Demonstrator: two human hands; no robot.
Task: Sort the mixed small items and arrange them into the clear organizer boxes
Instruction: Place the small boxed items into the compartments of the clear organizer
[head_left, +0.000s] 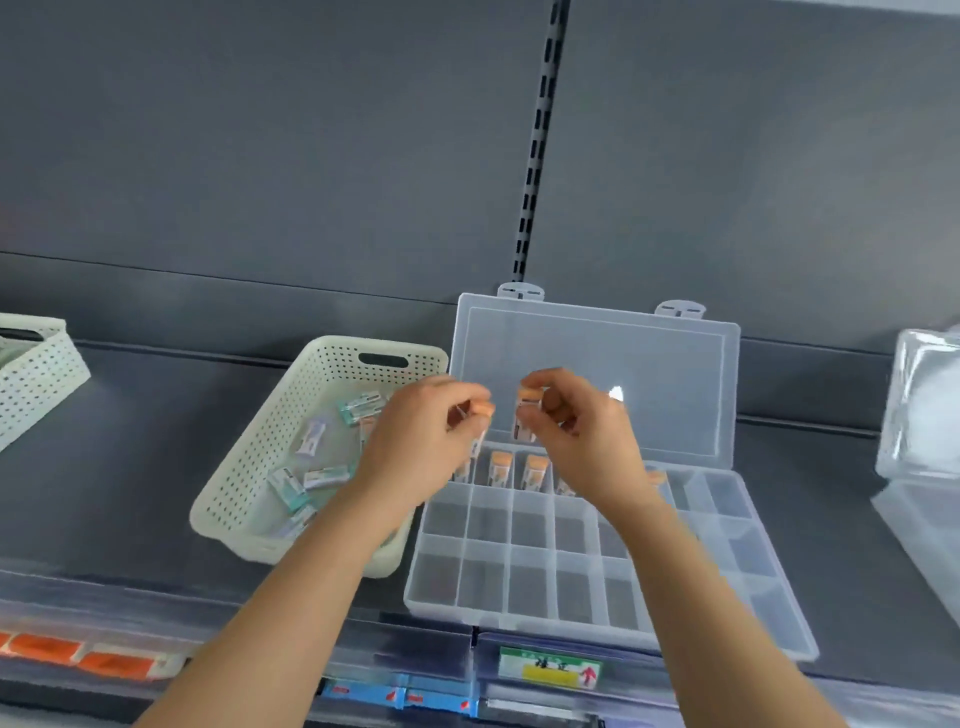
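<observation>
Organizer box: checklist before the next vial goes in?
1. The lid of the organizer box is up, clear of the compartments: ok.
2. The right hand pinches an orange-capped vial: grip ok.
3. The left hand holds a second vial: grip ok, though blurred.
4. The back-row vials have the same orange caps, so the sort matches: ok.
5. Next free back-row slot: cannot tell, the hands hide part of that row.
6. Middle and front rows look free as fallback: ok.
</observation>
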